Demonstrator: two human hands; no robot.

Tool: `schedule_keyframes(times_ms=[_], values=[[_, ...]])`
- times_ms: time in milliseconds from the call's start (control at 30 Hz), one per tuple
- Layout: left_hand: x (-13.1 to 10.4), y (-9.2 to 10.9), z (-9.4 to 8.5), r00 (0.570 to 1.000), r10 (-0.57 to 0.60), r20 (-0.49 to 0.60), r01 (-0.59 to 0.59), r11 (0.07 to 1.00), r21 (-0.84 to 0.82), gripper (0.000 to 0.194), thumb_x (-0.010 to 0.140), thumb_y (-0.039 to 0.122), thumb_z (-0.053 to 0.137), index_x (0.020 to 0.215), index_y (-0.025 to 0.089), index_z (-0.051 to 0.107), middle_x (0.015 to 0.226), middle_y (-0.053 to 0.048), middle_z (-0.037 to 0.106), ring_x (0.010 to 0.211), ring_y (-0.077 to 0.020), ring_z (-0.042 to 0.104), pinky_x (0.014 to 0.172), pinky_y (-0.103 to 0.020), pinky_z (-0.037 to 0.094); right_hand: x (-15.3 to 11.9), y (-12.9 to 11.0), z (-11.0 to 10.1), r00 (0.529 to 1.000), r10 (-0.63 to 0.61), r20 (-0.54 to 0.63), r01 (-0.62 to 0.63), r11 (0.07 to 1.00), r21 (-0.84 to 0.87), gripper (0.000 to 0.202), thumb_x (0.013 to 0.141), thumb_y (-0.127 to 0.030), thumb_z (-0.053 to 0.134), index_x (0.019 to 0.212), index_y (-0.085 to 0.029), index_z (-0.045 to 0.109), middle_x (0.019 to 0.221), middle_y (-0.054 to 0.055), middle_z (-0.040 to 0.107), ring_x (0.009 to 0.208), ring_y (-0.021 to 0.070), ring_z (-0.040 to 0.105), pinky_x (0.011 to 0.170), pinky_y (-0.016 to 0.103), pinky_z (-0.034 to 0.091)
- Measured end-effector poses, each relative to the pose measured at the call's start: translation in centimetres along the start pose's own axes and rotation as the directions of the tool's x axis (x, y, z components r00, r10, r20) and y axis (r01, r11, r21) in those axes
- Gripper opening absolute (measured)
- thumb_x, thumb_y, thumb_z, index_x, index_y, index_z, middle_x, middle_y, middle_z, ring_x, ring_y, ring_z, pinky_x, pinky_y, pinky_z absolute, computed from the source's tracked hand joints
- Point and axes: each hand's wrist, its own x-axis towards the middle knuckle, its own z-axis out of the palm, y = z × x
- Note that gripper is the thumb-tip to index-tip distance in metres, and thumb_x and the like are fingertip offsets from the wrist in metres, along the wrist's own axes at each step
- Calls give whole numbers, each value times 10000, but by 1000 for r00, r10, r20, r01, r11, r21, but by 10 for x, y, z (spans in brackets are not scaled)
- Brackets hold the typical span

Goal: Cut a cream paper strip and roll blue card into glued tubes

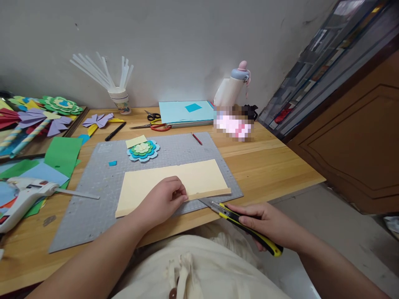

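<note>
A cream sheet of paper [174,176] with a narrow folded strip along its near edge lies on the grey cutting mat [93,178]. My left hand [165,197] rests over the sheet, its thumb and fingers pinched at the folded edge. In my right hand [264,224] is a yellow and black utility knife [249,230] with its blade out. The blade's tip meets the fold just right of my left fingertips; how far it reaches under the paper is hidden. Beyond the sheet sits a layered paper flower [143,150] in blue and green.
Scissors [156,124], a black pen [115,131] and a red pencil [196,138] lie farther back. A paper cup [120,101] holds white sticks. A hot glue gun [28,195] rests at left among coloured paper [64,153]. A bottle [235,87] stands by the wall.
</note>
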Motion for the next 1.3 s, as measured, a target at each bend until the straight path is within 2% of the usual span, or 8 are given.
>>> schedule_keyframes(times_ms=[267, 467, 633, 733, 800, 933, 1100, 1300], values=[[-1, 2, -1, 1000, -8, 1, 8, 1000, 6, 97, 816, 208, 552, 725, 197, 583, 799, -9, 580, 764, -152, 541, 667, -272, 426, 0, -4, 10, 1000, 1, -17, 0, 1000, 19, 521, 805, -482, 608, 1288, -288, 579, 749, -19, 672, 405, 77, 567, 386, 180, 411], [1, 3, 0, 1000, -16, 6, 15, 999, 37, 113, 824, 245, 540, 733, 195, 583, 815, -23, 588, 777, -165, 547, 678, -287, 430, 5, -5, 27, 999, -3, -38, 5, 999, 48, 523, 795, -475, 607, 1284, -292, 582, 823, -8, 693, 393, 69, 536, 388, 199, 430], [-12, 1, -16, 998, -67, 15, 65, 991, 120, 120, 818, 308, 567, 759, 205, 583, 811, -19, 592, 767, -179, 537, 670, -302, 409, 7, -5, 29, 999, -8, -40, 10, 999, 51, 485, 810, -434, 596, 1279, -309, 586, 1006, 25, 697, 397, 52, 545, 388, 187, 422], [-25, -1, -27, 993, -115, 35, 107, 981, 165, 130, 819, 304, 566, 734, 208, 582, 788, -12, 598, 755, -181, 535, 669, -305, 401, 5, -6, 24, 1000, -14, -24, 15, 999, 43, 471, 818, -417, 588, 1283, -338, 575, 1219, 33, 628, 406, 35, 547, 393, 189, 434], [-31, -2, -30, 989, -141, 39, 133, 976, 171, 133, 833, 289, 546, 734, 210, 585, 794, -7, 608, 766, -177, 543, 679, -298, 405, 3, -6, 21, 1000, -26, -15, 27, 999, 35, 460, 822, -415, 588, 1278, -351, 577, 1276, 26, 595, 417, 31, 537, 406, 196, 457], [-31, -3, -25, 989, -147, 7, 145, 978, 149, 138, 835, 272, 546, 722, 207, 590, 794, -5, 617, 782, -172, 555, 696, -288, 407, 0, -3, 15, 998, -32, -47, 33, 999, 25, 466, 816, -438, 598, 1272, -342, 585, 1218, 23, 628, 438, 41, 519, 427, 211, 483], [-27, -5, -20, 987, -159, -9, 159, 977, 142, 133, 816, 288, 580, 712, 209, 602, 785, 2, 624, 768, -171, 560, 681, -280, 401, 3, -2, 18, 998, -13, -60, 13, 1000, -1, 519, 800, -478, 607, 1289, -310, 575, 970, 29, 699, 417, 64, 541, 411, 206, 439], [-29, -4, -22, 981, -192, -20, 193, 969, 152, 134, 808, 302, 587, 714, 209, 608, 775, 8, 626, 737, -162, 554, 643, -271, 389, 7, -10, 25, 1000, -15, -17, 15, 1000, 3, 511, 796, -472, 609, 1280, -311, 583, 1156, 47, 657, 415, 44, 536, 417, 209, 455]])
